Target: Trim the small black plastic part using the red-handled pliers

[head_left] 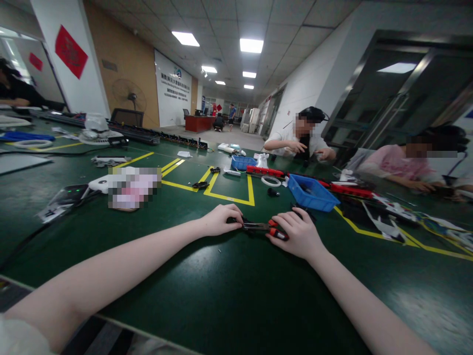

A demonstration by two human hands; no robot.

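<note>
Red-handled pliers [280, 233] are gripped in my right hand [297, 232], their metal jaws pointing left. My left hand [220, 220] pinches a small black part [233, 220], whose right end meets the tips of the jaws. Both hands are low over the green table [207, 286]. Beyond them, small black pieces [200, 185] lie by the yellow tape outlines, and a black knob-like piece [273, 192] lies nearer the right hand. The exact shape of the held part is partly hidden by my fingers.
A blue bin [312, 193] stands just beyond my right hand, with a smaller blue basket [243, 162] farther back. A phone [135, 188] and a black device [66, 195] with a cable lie left. Two people sit across the table at the right; red strips run between.
</note>
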